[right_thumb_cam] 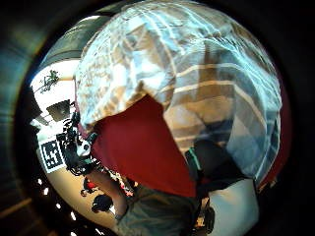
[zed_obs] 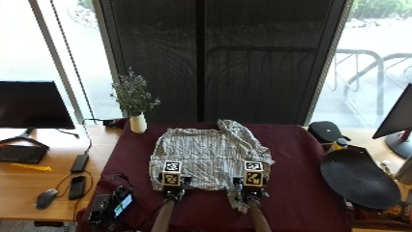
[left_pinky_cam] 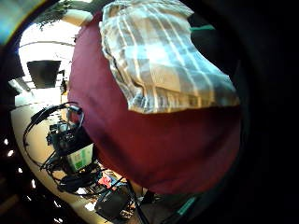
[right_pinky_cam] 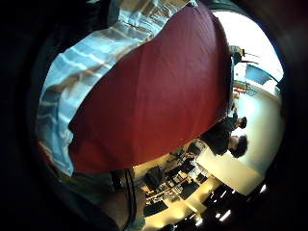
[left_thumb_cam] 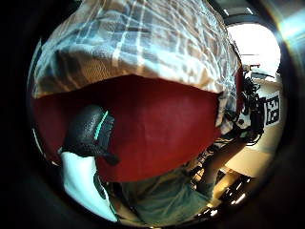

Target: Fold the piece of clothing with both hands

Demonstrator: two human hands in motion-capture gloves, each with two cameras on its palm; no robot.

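Two hands: left hand (zed_obs: 171, 186) and right hand (zed_obs: 251, 187) sit at the plaid shirt's (zed_obs: 207, 157) near hem; grip cannot be told.
Shirt: centre frame on maroon tabletop (zed_obs: 296, 159).
Left thumb view only: a gloved thumb (left_thumb_cam: 90, 131) on bare cloth.
Vase (zed_obs: 138, 123): holds flowers (zed_obs: 133, 94).

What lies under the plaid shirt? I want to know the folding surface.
The plaid shirt lies on a dark red tablecloth, which shows all round it. Whatever is beneath the shirt's middle is covered.

White tag (left_thumb_cam: 271, 109) with "39", beside table's far equipment
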